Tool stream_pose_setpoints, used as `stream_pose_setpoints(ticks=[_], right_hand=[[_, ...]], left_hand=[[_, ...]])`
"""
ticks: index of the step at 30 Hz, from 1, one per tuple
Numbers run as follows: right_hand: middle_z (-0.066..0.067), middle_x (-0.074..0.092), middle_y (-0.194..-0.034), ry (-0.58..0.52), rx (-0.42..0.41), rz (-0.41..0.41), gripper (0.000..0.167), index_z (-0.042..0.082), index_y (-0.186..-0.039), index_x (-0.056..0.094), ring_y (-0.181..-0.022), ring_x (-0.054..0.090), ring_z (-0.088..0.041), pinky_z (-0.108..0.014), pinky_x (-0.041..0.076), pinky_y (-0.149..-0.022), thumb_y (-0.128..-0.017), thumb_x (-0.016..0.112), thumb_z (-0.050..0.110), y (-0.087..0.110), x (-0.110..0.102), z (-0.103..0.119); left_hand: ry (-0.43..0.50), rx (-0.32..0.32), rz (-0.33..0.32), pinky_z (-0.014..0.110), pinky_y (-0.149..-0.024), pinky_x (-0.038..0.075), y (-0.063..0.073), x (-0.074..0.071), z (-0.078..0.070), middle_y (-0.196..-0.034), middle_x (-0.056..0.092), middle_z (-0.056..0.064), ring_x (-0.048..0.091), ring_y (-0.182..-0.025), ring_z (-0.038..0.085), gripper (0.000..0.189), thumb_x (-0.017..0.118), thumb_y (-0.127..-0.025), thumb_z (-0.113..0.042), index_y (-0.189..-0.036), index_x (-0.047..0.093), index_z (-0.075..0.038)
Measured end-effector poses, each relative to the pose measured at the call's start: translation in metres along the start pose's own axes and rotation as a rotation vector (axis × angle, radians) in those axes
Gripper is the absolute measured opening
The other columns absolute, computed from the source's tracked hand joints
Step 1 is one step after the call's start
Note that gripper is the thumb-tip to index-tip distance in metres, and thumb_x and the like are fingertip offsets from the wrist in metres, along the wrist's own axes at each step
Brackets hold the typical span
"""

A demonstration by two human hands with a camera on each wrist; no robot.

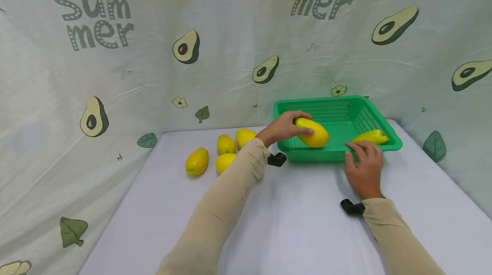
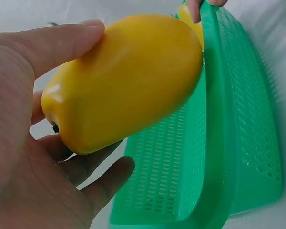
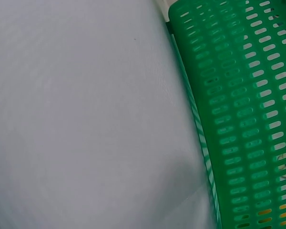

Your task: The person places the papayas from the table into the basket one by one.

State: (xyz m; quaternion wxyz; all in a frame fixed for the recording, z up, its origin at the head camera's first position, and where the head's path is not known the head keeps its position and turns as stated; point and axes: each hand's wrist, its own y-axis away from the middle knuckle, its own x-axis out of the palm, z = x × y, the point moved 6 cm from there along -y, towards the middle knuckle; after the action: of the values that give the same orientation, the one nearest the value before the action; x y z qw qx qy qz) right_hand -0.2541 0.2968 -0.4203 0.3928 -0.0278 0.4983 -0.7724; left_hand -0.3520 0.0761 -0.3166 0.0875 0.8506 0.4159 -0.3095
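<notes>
My left hand [image 1: 282, 127] grips a yellow mango [image 1: 313, 133] over the near left side of a green plastic basket [image 1: 307, 156]. In the left wrist view the thumb lies along the top of the mango [image 2: 128, 81], and a small dark green stem shows at its dimpled end. With my right hand [image 1: 365, 170] I hold the basket's near rim toward its right end, fingers over the inside and thumb outside. A long yellow fruit [image 1: 372, 137] with a lobed tip lies in the basket's right end, partly behind those fingers.
Left of the basket, several more yellow mangoes [image 1: 197, 162] sit on the white tabletop [image 1: 300, 219], some partly hidden by my left arm. A hanging cloth [image 1: 230, 19] printed with avocados stands behind the table. The right wrist view shows the slotted basket wall [image 3: 248, 114] close up.
</notes>
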Motion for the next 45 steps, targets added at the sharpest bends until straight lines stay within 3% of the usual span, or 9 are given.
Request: stream_pose_setpoints(ticks=[8, 15, 22, 28, 37, 45], right_hand=[[-0.024, 0.056, -0.114, -0.005, -0.030, -0.004, 0.028, -0.003, -0.111, 0.071, -0.118, 0.042, -0.047, -0.062, 0.028, -0.097, -0.094, 0.056, 0.012, 0.000, 0.002, -0.001], [-0.024, 0.056, -0.115, 0.002, -0.022, -0.007, 0.029, -0.003, -0.112, 0.071, -0.118, 0.041, -0.047, -0.061, 0.027, -0.098, -0.094, 0.055, 0.014, -0.003, -0.001, -0.004], [-0.025, 0.056, -0.115, -0.003, -0.031, -0.017, 0.029, -0.005, -0.112, 0.070, -0.117, 0.043, -0.046, -0.059, 0.027, -0.100, -0.095, 0.054, 0.014, -0.008, -0.001, -0.003], [-0.024, 0.056, -0.112, -0.013, -0.019, -0.027, 0.029, -0.005, -0.110, 0.071, -0.117, 0.043, -0.047, -0.059, 0.027, -0.100, -0.094, 0.055, 0.014, -0.005, -0.001, -0.001], [-0.024, 0.056, -0.113, -0.019, -0.037, -0.028, 0.027, -0.005, -0.110, 0.071, -0.116, 0.042, -0.047, -0.059, 0.027, -0.100, -0.094, 0.055, 0.010, -0.007, 0.002, 0.002], [-0.025, 0.057, -0.112, -0.011, -0.017, -0.009, 0.028, -0.005, -0.111, 0.071, -0.118, 0.043, -0.047, -0.059, 0.026, -0.102, -0.094, 0.055, 0.011, -0.002, 0.002, 0.000]], left_hand=[[0.005, 0.012, -0.004, 0.025, -0.097, 0.046, 0.006, -0.007, 0.001, -0.132, 0.060, -0.001, 0.054, -0.123, 0.015, 0.048, 0.074, -0.093, -0.032, -0.136, 0.061, -0.016], [0.004, 0.002, -0.020, 0.024, -0.097, 0.046, 0.012, -0.025, 0.008, -0.129, 0.061, -0.004, 0.056, -0.119, 0.013, 0.046, 0.071, -0.095, -0.034, -0.136, 0.060, -0.016], [0.020, -0.005, -0.086, 0.025, -0.096, 0.048, 0.024, -0.044, 0.017, -0.126, 0.063, -0.002, 0.058, -0.112, 0.013, 0.044, 0.068, -0.096, -0.035, -0.134, 0.060, -0.015], [0.048, -0.004, -0.105, 0.028, -0.095, 0.049, 0.041, -0.050, 0.027, -0.121, 0.064, -0.001, 0.060, -0.108, 0.014, 0.043, 0.067, -0.097, -0.034, -0.133, 0.061, -0.012], [0.096, -0.063, -0.137, 0.030, -0.096, 0.050, 0.062, -0.062, 0.047, -0.121, 0.064, -0.002, 0.060, -0.109, 0.015, 0.048, 0.067, -0.097, -0.036, -0.137, 0.058, -0.011], [0.089, -0.090, -0.181, 0.030, -0.095, 0.050, 0.082, -0.065, 0.062, -0.120, 0.065, -0.003, 0.060, -0.108, 0.016, 0.040, 0.067, -0.097, -0.037, -0.131, 0.062, -0.017]])
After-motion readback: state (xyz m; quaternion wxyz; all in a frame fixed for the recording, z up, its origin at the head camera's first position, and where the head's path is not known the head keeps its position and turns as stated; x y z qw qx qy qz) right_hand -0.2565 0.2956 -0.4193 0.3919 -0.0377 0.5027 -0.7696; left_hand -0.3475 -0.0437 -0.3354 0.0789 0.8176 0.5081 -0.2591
